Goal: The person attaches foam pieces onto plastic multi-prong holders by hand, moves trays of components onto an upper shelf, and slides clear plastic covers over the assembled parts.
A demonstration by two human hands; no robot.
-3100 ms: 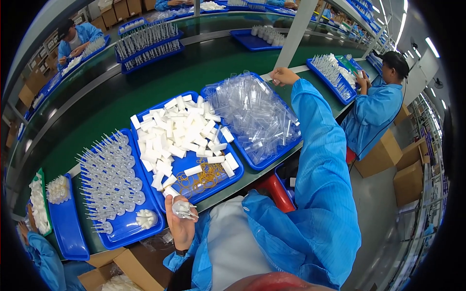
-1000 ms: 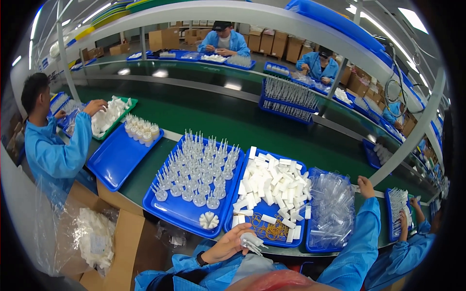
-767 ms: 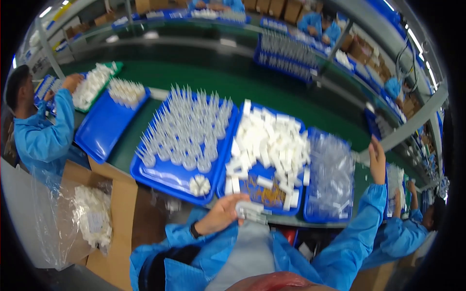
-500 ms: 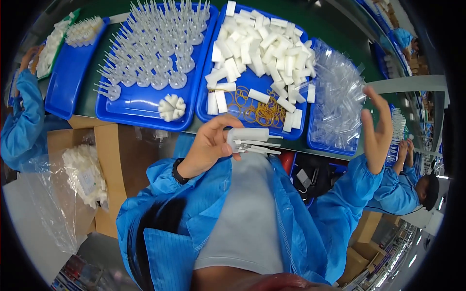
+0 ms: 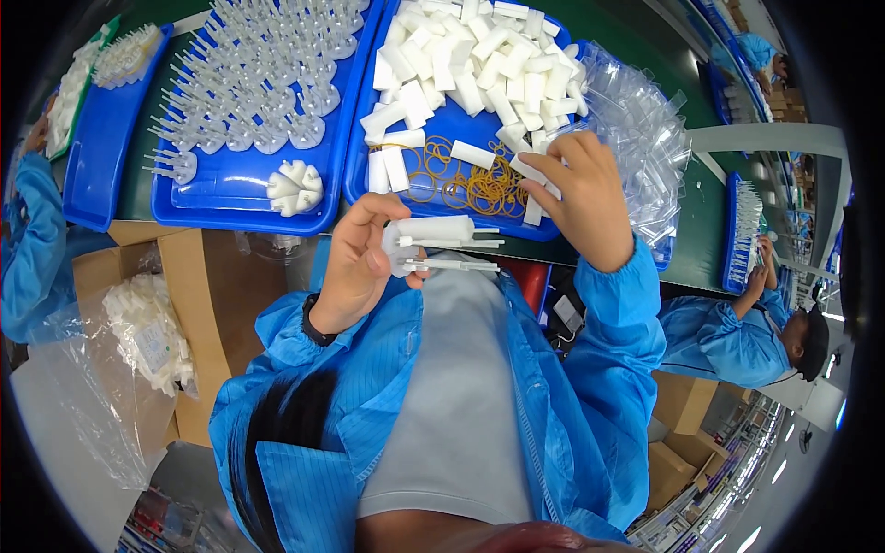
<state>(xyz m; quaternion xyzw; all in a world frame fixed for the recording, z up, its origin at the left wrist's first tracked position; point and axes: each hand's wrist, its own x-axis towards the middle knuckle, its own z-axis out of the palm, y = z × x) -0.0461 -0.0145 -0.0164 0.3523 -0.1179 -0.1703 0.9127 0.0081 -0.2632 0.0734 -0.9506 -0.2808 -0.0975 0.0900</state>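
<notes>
My left hand [image 5: 355,267] is closed around the base of a translucent pronged plastic holder [image 5: 398,249], its thin prongs pointing right. A white block [image 5: 441,228] sits along the prongs on the far side. My right hand [image 5: 595,198] reaches over the right part of a blue tray [image 5: 456,124] with its thumb and index finger pinched on a white block [image 5: 540,175]. More white blocks [image 5: 489,69] are heaped at the back of this tray. Yellow-brown rubber bands [image 5: 484,189] lie tangled near its front.
A blue tray [image 5: 221,205] to the left carries rows of pronged holders [image 5: 253,88] and a white rounded cluster [image 5: 295,189]. Clear plastic sleeves [image 5: 627,120] overflow a tray at right. A cardboard box [image 5: 198,332] stands below left. Co-workers in blue sleeves [image 5: 41,240] are at both sides.
My right hand has come in from the far right, over the sleeves, to the white blocks and closed on one. My left hand still grips the holder, which is slightly turned.
</notes>
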